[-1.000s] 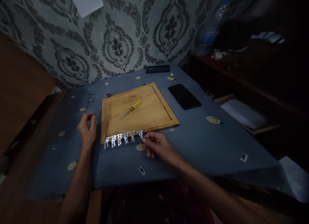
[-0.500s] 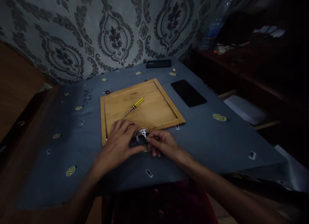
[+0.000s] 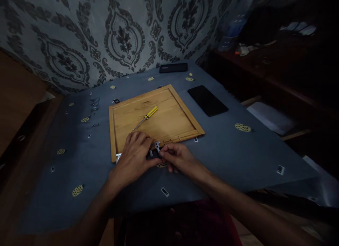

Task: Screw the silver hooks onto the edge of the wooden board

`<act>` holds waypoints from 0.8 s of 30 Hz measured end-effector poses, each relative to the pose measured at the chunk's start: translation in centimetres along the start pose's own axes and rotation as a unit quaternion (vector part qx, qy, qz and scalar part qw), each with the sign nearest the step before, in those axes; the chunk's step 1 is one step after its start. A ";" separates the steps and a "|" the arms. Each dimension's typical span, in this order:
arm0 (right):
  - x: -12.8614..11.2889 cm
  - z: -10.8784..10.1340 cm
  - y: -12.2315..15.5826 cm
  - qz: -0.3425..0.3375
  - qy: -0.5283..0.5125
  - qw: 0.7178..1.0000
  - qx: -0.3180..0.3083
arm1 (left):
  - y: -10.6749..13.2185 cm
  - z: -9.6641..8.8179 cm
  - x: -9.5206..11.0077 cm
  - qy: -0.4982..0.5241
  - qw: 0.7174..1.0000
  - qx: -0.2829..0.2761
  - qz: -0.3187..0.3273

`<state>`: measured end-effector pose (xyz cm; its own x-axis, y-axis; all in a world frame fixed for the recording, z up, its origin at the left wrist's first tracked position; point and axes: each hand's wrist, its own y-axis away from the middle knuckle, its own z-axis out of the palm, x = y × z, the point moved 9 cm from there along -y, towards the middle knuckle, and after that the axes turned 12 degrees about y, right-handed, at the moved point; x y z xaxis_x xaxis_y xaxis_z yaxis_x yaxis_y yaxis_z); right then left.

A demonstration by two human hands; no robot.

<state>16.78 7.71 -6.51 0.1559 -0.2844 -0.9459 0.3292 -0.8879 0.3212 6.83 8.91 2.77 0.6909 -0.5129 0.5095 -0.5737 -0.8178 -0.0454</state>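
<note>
Left hand [image 3: 134,156] now over board [image 3: 172,115], thumb apart

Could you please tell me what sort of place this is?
It is probably a room in a home: a pineapple-print tablecloth lies under the wooden panel, a damask-patterned backdrop rises behind, and a plastic bottle stands at the right.

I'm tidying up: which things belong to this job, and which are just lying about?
Likely for the job:
wooden panel
metal brackets at its edge
yellow-handled screwdriver on it

Seemingly just lying about:
flat black device
dark slab farther back
plastic bottle
</note>
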 end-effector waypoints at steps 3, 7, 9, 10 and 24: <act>-0.1 -0.2 0.0 0.000 0.009 1.000 0.013 | -0.1 0.2 -0.1 0.007 1.000 -0.005 -0.002; -0.4 -0.4 0.0 -0.009 0.013 1.000 0.022 | -0.2 0.4 -0.2 0.016 1.000 -0.006 -0.004; -0.4 -0.5 0.0 -0.010 0.013 1.000 0.026 | -0.2 0.4 -0.2 0.020 1.000 -0.002 -0.001; -0.4 -0.5 0.0 -0.010 0.015 0.999 0.026 | -0.2 0.4 -0.1 0.022 1.000 0.000 0.002; -0.5 -0.8 -0.3 -0.041 0.051 0.997 0.039 | 0.0 0.7 0.2 0.040 0.999 0.015 0.000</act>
<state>17.34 8.46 -6.07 0.2261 -0.1760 -0.9581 0.2710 -0.9334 0.2354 7.30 8.65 2.23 0.6526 -0.4912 0.5770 -0.5598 -0.8257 -0.0697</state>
